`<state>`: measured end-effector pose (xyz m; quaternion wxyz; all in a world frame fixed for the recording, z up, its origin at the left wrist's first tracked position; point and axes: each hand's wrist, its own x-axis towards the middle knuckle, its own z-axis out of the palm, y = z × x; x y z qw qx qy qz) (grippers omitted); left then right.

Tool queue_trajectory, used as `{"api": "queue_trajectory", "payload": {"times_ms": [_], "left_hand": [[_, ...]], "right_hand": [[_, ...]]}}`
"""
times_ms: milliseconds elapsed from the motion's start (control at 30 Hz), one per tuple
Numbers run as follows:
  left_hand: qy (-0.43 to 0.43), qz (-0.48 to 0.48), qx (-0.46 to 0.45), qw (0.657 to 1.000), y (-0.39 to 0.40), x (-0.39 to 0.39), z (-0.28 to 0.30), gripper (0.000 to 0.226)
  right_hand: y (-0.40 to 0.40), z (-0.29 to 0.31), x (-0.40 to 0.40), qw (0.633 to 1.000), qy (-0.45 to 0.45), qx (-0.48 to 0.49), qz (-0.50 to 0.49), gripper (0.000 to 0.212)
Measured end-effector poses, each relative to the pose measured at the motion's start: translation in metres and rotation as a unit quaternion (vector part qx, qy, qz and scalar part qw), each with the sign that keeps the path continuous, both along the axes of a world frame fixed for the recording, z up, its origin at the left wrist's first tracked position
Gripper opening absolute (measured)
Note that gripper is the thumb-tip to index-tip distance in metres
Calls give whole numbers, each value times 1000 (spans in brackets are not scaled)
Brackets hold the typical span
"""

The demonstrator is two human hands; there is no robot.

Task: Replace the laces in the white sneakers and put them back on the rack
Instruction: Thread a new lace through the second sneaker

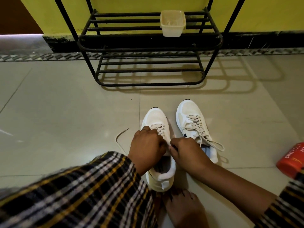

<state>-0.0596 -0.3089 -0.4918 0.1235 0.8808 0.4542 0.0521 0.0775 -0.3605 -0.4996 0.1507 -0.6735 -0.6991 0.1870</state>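
Head view, near sneaker: a white sneaker point(158, 122) stands on the tiled floor point(65, 112), toe toward the rack, heel close to the person's bare foot point(184, 209); both hands work at its eyelets
Head view, left hand: the left hand point(147, 149) lies over the left side of the near sneaker's tongue, fingers curled; its grip seems to close on the lace, though the fingertips are hidden
Head view, right hand: the right hand point(185, 151) sits at the shoe's right edge, thumb and fingers curled in a narrow grip that pinches the lace
Head view, lace: a pale lace point(120, 137) crosses the lower eyelets; its loose end trails out left across the floor in a curve
Head view, far sneaker: the second sneaker point(192, 127) stands just right of the first, apart from it, fully laced, with loose ends lying over its right side
Head view, rack: a black metal rack point(148, 46) stands against the yellow wall point(131, 5), beyond the shoes; a cream plastic tub point(172, 23) sits on its upper shelf
Head view, right edge: a red packet point(291, 160) lies on the floor, cut off by the frame
Head view, clothing: plaid sleeve point(82, 191) covers the left arm
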Motion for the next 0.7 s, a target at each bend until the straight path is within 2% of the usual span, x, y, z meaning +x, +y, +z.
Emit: {"api": "queue_trajectory", "payload": {"times_ms": [167,300,400,433,533,700], "left_hand": [[58,-107,29,992,6,-3,2,9],[78,-87,49,992,4,-3,-1,10],[51,-51,55,996,0,3,3,14],[32,-20,37,999,0,4,-1,18],[-55,108,-114,986,3,0,-7,25],[-109,133,-141,975,0,-1,-16,20]], "right_hand": [[1,0,0,1000,0,4,-6,24],[1,1,-2,1000,-22,2,7,27],[1,1,-1,1000,-23,3,0,28],[0,1,-1,1000,-21,4,-1,28],[1,2,-1,1000,-21,6,3,29],[-1,5,-2,999,-36,-20,21,27]]}}
